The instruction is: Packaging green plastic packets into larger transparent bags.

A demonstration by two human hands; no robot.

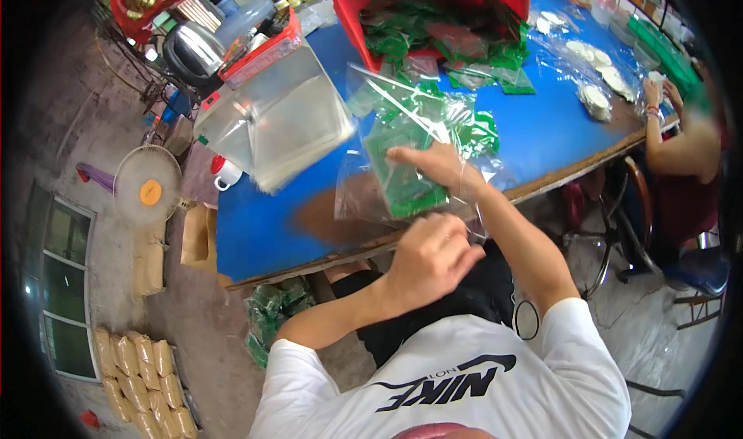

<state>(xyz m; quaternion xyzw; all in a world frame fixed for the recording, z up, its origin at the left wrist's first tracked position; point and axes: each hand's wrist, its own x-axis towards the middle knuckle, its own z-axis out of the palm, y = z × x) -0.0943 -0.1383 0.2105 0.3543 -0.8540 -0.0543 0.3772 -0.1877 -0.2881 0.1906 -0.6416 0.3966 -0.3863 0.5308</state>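
A clear plastic bag [352,187] lies near the table's front edge, with green-edged flat packets [414,195] in or under it; which of the two I cannot tell. My right hand [441,164] is closed on these packets, its thumb stretched across the top and its other fingers mostly hidden. Closer to my body, my left hand [435,257] is curled and slightly blurred beside the bag's near edge. What its fingers hold, if anything, I cannot make out. More shiny green packets [480,133] in clear film lie just beyond my right hand.
A red bin [348,13] tipped on its side spills green packets onto the blue table [255,242]. Left of it are a stack of clear bags [282,118], a mug [226,174] and a kettle [192,52]. A co-worker [685,149] sits at right by white round pieces [596,99].
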